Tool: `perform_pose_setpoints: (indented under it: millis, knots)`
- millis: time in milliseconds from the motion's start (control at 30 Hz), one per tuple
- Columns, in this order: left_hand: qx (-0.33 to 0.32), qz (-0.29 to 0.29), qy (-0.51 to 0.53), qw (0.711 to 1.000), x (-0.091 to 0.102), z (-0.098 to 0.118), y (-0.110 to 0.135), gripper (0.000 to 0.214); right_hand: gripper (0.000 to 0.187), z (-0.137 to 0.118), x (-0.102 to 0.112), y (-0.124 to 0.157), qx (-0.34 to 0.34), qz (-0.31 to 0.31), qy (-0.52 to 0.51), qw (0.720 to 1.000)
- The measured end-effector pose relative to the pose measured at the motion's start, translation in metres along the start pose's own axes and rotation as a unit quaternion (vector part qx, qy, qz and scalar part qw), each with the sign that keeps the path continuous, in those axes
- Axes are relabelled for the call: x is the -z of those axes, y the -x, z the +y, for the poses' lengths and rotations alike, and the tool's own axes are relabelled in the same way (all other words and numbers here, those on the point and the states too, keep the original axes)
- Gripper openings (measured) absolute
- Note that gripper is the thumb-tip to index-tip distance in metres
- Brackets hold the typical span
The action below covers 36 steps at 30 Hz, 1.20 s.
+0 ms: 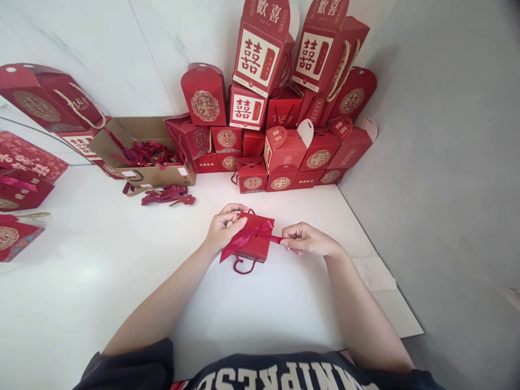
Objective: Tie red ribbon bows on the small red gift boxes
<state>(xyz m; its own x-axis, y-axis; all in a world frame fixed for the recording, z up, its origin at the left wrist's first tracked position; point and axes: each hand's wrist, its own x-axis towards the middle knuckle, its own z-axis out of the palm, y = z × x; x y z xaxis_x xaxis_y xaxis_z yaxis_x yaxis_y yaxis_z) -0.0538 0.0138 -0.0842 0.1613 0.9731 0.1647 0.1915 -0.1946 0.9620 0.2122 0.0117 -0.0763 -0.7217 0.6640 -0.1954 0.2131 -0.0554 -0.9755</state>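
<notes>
Small red gift box point(254, 244) sits on the white surface point(101, 281), dead centre of the work area, at 12 o'clock from the person's torso, tilted slightly on the surface with one corner toward the left grip point(223, 227). Left grip is closed around the box's upper-left edge, fingers curled over the top and thumb nearby, apparently anchoring it so the ribbon tension doesn't drag it sideways. Right grip point(306, 240) is nearly closed, thumb and fingertips point(286, 244) pinching the red satin ribbon tail point(274, 239) at 3 o'clock from the box, holding it taut. Ribbon crosses the box face into a bow point(248, 236), with a wider tail dropping to 7 o'clock past the box edge. Dark red cord handle point(244, 267) loops out at 6 o'clock; a second bit of cord shows near the left fingers at 12. Farther out, at 11 o'clock, a cardboard carton point(140, 176) holds loose red ribbons point(148, 154), with more ribbon pieces point(168, 196) lying just in front. Stacked red double-happiness boxes point(255, 59) fill 12 o'clock against the wall.
</notes>
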Motion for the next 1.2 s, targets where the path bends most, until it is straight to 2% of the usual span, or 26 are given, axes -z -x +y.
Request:
perform_pose_setpoints:
  millis: [300,467,567,667,733,800,867,900,933,1000,1033,1067,1133,1200]
  knots:
    - [0.017,-0.009,0.080,0.997,-0.002,-0.001,-0.002,0.040,0.035,0.006,-0.001,-0.004,-0.010,-0.017,0.007,1.000]
    - [0.038,-0.049,0.164,0.984,0.002,0.002,-0.003,0.035,0.030,0.006,0.000,-0.005,-0.043,-0.045,0.021,0.998]
    - [0.030,-0.087,0.151,0.984,0.013,0.004,-0.005,0.039,0.022,0.008,0.007,-0.001,-0.070,-0.049,0.067,0.994]
    - [0.024,-0.138,0.093,0.986,0.024,0.010,-0.008,0.038,0.020,0.011,0.013,0.000,-0.066,-0.001,0.088,0.994]
    - [0.018,-0.163,0.037,0.986,0.029,0.016,-0.008,0.037,0.019,0.010,0.013,-0.002,-0.030,0.101,0.091,0.990]
    - [0.010,-0.178,-0.012,0.984,0.031,0.022,-0.008,0.034,0.017,0.003,0.005,-0.004,0.046,0.264,0.113,0.957]
    - [0.004,-0.190,-0.038,0.981,0.031,0.027,-0.007,0.034,0.014,-0.008,-0.010,-0.005,0.143,0.417,0.153,0.884]
    - [0.003,-0.196,-0.041,0.980,0.030,0.028,-0.006,0.035,0.013,-0.015,-0.019,-0.005,0.189,0.457,0.178,0.851]
    - [0.001,-0.200,-0.039,0.979,0.030,0.029,-0.005,0.035,0.011,-0.022,-0.030,-0.004,0.232,0.461,0.214,0.829]
    - [-0.005,-0.205,-0.034,0.978,0.029,0.028,-0.005,0.037,0.006,-0.033,-0.052,-0.005,0.314,0.376,0.315,0.813]
    - [-0.007,-0.205,-0.034,0.978,0.028,0.027,-0.006,0.039,0.011,-0.037,-0.064,-0.006,0.333,0.328,0.370,0.803]
    - [-0.009,-0.203,-0.035,0.978,0.028,0.026,-0.006,0.040,0.019,-0.039,-0.075,-0.009,0.343,0.289,0.418,0.790]
    - [-0.010,-0.195,-0.038,0.980,0.025,0.024,-0.007,0.039,0.029,-0.038,-0.095,-0.018,0.344,0.262,0.482,0.762]
    - [-0.007,-0.181,-0.038,0.983,0.022,0.022,-0.006,0.035,0.024,-0.033,-0.110,-0.029,0.329,0.263,0.527,0.738]
